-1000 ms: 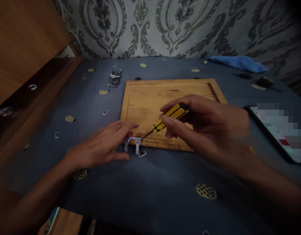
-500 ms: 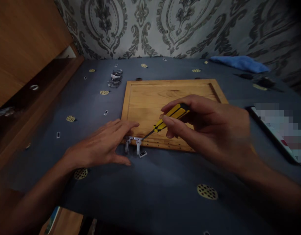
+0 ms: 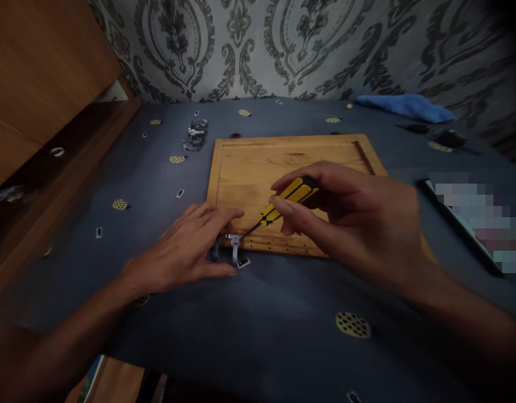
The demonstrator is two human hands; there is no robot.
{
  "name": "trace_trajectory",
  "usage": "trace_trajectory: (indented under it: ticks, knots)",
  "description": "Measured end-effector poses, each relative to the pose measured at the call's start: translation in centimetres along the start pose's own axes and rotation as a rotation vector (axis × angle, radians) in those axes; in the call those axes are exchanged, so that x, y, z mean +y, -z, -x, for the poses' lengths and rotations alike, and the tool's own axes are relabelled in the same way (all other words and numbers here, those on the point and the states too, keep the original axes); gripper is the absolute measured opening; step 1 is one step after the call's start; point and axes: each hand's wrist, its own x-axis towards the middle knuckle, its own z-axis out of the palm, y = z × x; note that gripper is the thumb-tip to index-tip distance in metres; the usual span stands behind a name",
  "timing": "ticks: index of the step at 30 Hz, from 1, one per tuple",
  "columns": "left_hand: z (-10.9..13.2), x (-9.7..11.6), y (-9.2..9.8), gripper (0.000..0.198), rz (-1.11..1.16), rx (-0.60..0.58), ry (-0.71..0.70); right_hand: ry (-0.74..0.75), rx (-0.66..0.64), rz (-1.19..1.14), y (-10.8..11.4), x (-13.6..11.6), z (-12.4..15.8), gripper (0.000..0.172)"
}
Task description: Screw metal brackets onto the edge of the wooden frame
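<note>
My right hand [image 3: 358,224] is closed around the yellow and black handle of a screwdriver [image 3: 291,198]. Its shaft slants down to the left, and the tip is at a silver metal bracket [image 3: 235,240] with two curved prongs. That bracket sits on the near left corner of a framed wooden board [image 3: 258,168], its prongs hanging over the front edge. My left hand [image 3: 186,246] lies beside the bracket, fingers stretched over the board's corner and thumb apart below. It partly covers the left prong. Small dark holes run along the board's near edge.
Several more metal brackets [image 3: 196,136] lie behind the board's left side on the patterned blue-grey cloth [image 3: 283,330]. A blue rag [image 3: 409,106] and a dark object [image 3: 446,134] are at the back right. A dark-edged flat item [image 3: 459,226], partly pixelated, lies right. Wooden furniture [image 3: 51,73] borders the left.
My left hand has shifted slightly right, its thumb closer to the bracket's prongs. The screwdriver stays at the bracket in my right hand. The whole view has moved a little.
</note>
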Motion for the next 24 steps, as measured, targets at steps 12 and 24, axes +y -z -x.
trace_trajectory:
  ticks: [12, 24]
  knots:
    - [0.05, -0.04, -0.64, 0.065, -0.048, -0.020, 0.022, 0.028, -0.013, -0.045, 0.19, 0.05, 0.02, 0.016]
    - [0.04, -0.06, -0.78, 0.062, 0.028, -0.014, 0.077, 0.062, 0.002, 0.009, 0.15, 0.03, 0.09, 0.017]
